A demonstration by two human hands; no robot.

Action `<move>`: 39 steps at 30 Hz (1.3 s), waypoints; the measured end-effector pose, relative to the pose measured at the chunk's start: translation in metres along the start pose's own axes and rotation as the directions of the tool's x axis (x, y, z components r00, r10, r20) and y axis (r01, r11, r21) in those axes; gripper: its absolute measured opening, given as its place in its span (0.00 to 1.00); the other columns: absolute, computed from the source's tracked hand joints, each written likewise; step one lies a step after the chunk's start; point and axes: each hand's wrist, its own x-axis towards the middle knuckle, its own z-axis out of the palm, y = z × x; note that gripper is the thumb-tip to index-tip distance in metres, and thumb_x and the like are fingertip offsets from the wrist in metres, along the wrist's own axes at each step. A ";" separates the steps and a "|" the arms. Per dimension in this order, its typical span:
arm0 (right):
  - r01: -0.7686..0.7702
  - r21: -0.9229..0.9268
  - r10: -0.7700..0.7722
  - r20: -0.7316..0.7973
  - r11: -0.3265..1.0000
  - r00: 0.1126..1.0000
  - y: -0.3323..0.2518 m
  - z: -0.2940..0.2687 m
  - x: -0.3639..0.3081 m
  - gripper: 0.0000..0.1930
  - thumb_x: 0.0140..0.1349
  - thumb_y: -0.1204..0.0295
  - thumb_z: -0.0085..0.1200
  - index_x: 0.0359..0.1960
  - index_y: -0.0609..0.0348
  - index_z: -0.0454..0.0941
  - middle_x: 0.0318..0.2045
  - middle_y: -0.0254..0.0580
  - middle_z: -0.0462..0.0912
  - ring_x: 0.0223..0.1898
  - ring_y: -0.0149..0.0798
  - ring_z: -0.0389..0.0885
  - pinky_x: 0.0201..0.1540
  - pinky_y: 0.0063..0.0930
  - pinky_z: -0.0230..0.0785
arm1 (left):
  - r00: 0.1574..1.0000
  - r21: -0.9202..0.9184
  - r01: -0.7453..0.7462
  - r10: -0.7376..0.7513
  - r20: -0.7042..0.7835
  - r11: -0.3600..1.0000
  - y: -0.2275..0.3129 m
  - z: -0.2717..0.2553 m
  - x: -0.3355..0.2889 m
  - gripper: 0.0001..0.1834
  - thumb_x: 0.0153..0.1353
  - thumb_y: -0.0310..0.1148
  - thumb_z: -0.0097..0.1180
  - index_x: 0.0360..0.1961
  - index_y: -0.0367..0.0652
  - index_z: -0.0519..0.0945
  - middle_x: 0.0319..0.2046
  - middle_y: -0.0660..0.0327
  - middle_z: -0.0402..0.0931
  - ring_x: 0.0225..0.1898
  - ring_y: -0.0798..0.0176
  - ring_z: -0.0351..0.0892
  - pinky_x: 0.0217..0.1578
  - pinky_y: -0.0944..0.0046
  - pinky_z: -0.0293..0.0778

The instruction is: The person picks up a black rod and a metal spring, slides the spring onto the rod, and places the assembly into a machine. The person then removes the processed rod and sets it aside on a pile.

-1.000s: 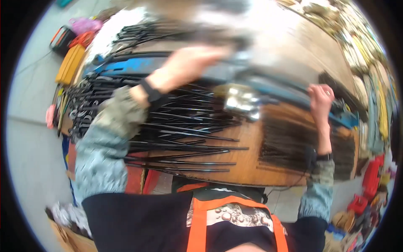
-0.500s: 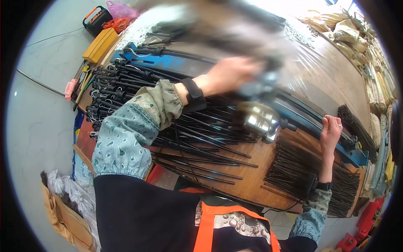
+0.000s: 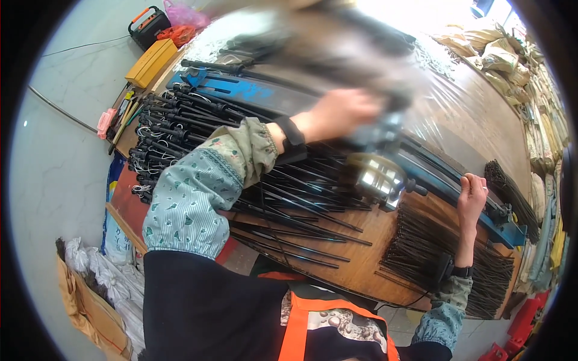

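A long blue rail (image 3: 238,89) runs slantwise across the table, with a metal machine head with a shiny rounded housing (image 3: 380,178) at its middle. My left hand (image 3: 346,114) reaches to the upper part of this machine; its fingers are smeared by motion, and what they touch is hidden. Farther right, my right hand (image 3: 472,195) is closed in a pinch at the rail, on a thin dark rod (image 3: 436,155) lying along it. Many black rods with thick heads and white cords (image 3: 174,129) lie piled under my left forearm.
Bundles of dark twisted rods (image 3: 415,243) lie at the near right, another bundle (image 3: 512,192) beyond the rail. A yellow box (image 3: 150,63) sits at the left edge. Stacked sacks (image 3: 503,57) line the right side. A large blurred shape (image 3: 343,45) hides the far middle.
The whole view has shifted slightly. Both hands keep nearly the same places at the machine and the rail; the left hand is still blurred.
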 end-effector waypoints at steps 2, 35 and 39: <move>-0.009 0.007 0.009 -0.011 1.000 1.000 -0.003 -0.001 0.003 0.04 0.64 0.74 0.56 0.34 0.61 0.77 0.30 0.43 0.79 0.36 0.45 0.74 0.42 0.34 0.63 | 0.995 -0.023 0.081 -0.083 -0.051 0.996 0.001 0.005 -0.004 0.09 0.54 0.37 0.65 0.34 0.48 0.82 0.27 0.65 0.78 0.35 0.58 0.78 0.35 0.61 0.76; -0.103 0.425 0.037 0.161 0.899 0.986 -0.098 0.023 -0.044 0.11 0.59 0.75 0.60 0.44 0.59 0.80 0.34 0.45 0.83 0.41 0.44 0.79 0.45 0.34 0.68 | 0.965 0.029 0.203 -0.205 0.163 0.979 -0.004 0.021 -0.009 0.04 0.63 0.34 0.53 0.35 0.47 0.78 0.29 0.53 0.80 0.32 0.44 0.81 0.30 0.47 0.74; -0.090 0.549 0.024 0.126 0.831 0.992 -0.086 0.034 -0.045 0.09 0.61 0.75 0.57 0.43 0.60 0.80 0.31 0.49 0.82 0.39 0.51 0.80 0.42 0.35 0.73 | 0.994 0.092 0.101 -0.104 0.039 0.991 -0.010 0.030 -0.011 0.03 0.62 0.30 0.54 0.35 0.45 0.78 0.29 0.54 0.80 0.33 0.44 0.79 0.32 0.49 0.74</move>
